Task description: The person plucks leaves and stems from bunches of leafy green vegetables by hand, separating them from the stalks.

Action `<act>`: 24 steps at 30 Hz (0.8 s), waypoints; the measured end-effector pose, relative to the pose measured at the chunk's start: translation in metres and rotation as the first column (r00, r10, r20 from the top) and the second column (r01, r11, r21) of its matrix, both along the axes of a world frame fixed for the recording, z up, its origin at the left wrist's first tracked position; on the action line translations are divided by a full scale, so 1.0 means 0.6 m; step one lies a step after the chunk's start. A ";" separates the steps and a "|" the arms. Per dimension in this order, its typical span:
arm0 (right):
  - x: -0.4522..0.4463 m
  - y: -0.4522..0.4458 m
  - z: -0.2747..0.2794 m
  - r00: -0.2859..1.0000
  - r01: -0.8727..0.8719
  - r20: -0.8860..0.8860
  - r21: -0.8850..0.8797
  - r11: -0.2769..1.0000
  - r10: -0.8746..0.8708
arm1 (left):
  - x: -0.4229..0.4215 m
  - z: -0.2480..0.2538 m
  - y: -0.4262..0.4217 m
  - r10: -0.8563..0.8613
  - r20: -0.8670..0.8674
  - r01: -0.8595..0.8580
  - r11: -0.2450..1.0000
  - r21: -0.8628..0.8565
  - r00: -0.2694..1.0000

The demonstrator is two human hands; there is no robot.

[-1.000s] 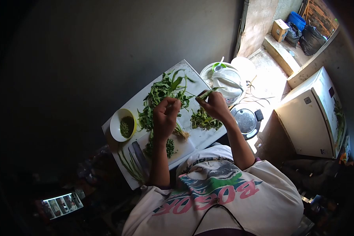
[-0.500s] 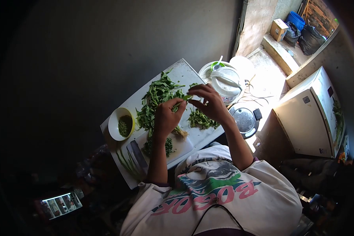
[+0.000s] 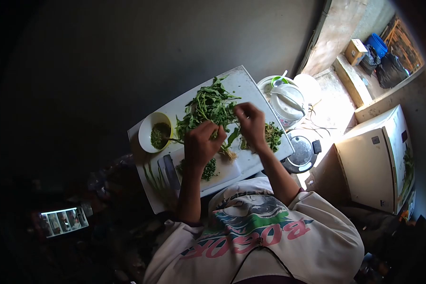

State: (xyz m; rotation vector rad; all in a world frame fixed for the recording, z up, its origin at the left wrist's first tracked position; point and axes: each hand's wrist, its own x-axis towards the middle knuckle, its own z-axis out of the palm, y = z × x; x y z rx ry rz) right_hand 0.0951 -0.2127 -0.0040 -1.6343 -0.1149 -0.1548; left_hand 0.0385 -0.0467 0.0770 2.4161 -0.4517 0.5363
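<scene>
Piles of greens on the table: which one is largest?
The leafy heap on the far side of the table; the chopped pile on the cutting board and the rightmost pile are much smaller.

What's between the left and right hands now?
In the head view, a green leaf shows between the left hand and the right hand, with pale roots just below it in the picture.

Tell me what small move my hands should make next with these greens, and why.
I'd probably bring your right hand to the leaf and pinch it. Your left hand seems to hold a stem, which pokes out toward the bowl, while that leaf shows between your two hands, within easy reach.
</scene>
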 end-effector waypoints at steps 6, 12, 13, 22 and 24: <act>0.067 0.030 -0.016 0.976 -0.216 -0.076 -0.197 0.956 0.205 | -0.044 0.000 0.067 0.093 -0.184 -0.128 0.973 -0.191 0.979; 0.088 0.153 -0.022 0.963 -0.268 -0.051 -0.243 0.932 0.264 | -0.061 -0.007 0.160 0.139 -0.434 -0.314 0.878 -0.363 0.890; 0.094 0.173 -0.033 0.961 -0.276 -0.050 -0.247 0.929 0.272 | -0.061 -0.004 0.170 0.101 -0.527 -0.356 0.841 -0.408 0.844; -0.011 0.215 -0.008 0.732 -0.575 -0.308 0.200 0.793 0.608 | -0.064 -0.051 0.267 -0.227 -0.583 -0.467 0.408 -0.784 0.780; -0.065 0.228 -0.003 0.590 -0.729 -0.293 0.207 0.653 0.752 | -0.065 -0.060 0.280 -0.304 -0.554 -0.473 0.302 -0.828 0.775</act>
